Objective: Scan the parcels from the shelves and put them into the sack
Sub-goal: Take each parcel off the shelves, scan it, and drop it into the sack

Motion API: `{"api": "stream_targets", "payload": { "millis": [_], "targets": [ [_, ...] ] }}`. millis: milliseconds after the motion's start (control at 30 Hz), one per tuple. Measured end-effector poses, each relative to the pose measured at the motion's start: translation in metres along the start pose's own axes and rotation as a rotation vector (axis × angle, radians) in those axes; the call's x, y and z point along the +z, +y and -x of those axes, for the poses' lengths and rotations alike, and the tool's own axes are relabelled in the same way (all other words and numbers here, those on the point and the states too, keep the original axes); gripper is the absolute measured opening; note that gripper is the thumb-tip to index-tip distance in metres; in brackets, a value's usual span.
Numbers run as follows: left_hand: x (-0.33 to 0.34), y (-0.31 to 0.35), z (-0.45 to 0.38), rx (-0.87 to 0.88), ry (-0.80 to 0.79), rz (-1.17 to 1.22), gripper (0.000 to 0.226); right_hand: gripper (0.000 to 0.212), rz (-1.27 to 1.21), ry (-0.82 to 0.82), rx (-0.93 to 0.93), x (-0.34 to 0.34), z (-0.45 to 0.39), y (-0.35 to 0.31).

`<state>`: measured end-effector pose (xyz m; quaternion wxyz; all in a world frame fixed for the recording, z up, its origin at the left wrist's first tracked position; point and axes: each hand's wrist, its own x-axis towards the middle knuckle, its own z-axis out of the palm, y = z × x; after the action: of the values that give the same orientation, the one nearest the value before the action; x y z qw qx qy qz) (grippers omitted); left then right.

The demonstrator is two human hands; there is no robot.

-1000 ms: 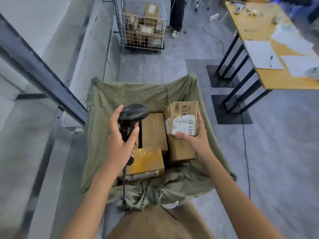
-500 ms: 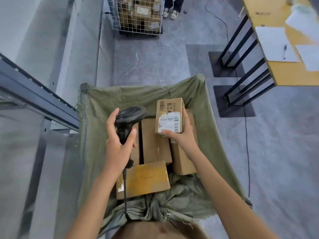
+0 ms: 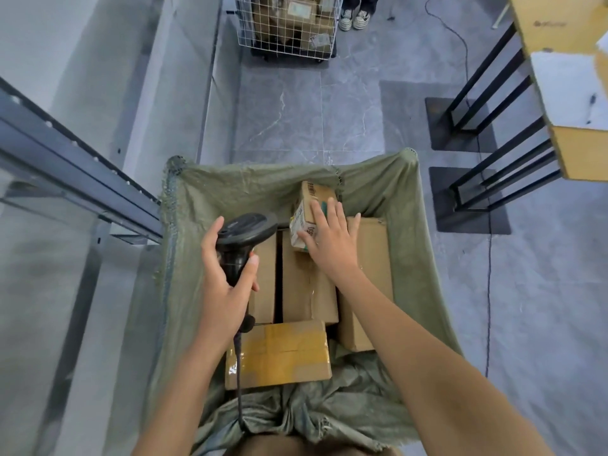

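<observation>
A green woven sack (image 3: 263, 179) stands open below me with several cardboard parcels inside. My left hand (image 3: 223, 287) grips a black handheld scanner (image 3: 246, 228) over the sack's left side, its cord hanging down. My right hand (image 3: 329, 241) lies palm down with spread fingers on a small labelled parcel (image 3: 316, 192), which sits tilted at the sack's far side on top of the taller boxes (image 3: 306, 291). A yellow-taped parcel (image 3: 279, 353) lies at the near end.
A grey metal shelf rail (image 3: 65, 166) runs along the left. A wire cart (image 3: 289, 24) full of parcels stands far ahead, with a person's shoes (image 3: 353, 18) beside it. A wooden table (image 3: 559, 21) on black legs (image 3: 477, 93) is at the right. A cable (image 3: 488, 291) crosses the floor.
My right hand has carried the small parcel from in front of the scanner down into the sack's far side and now rests flat on it. The scanner hand stayed about where it was.
</observation>
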<state>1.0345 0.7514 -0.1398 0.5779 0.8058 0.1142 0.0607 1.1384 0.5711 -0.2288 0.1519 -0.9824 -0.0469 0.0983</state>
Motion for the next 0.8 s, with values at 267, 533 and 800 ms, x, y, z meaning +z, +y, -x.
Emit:
{"api": "stream_targets", "payload": {
  "millis": [267,533,800],
  "targets": [
    [-0.003,0.017,0.034,0.051,0.099,-0.031,0.072,0.079,-0.043,-0.146,0.023,-0.006,0.014,0.019],
    [-0.016,0.049,0.135,0.042,0.380,-0.123,0.066,0.082,-0.011,-0.163,-0.277,-0.036,0.046,0.007],
    [-0.058,0.081,0.300,-0.002,0.807,-0.228,0.065,0.079,-0.102,-0.075,-0.809,-0.082,0.137,-0.082]
  ]
}}
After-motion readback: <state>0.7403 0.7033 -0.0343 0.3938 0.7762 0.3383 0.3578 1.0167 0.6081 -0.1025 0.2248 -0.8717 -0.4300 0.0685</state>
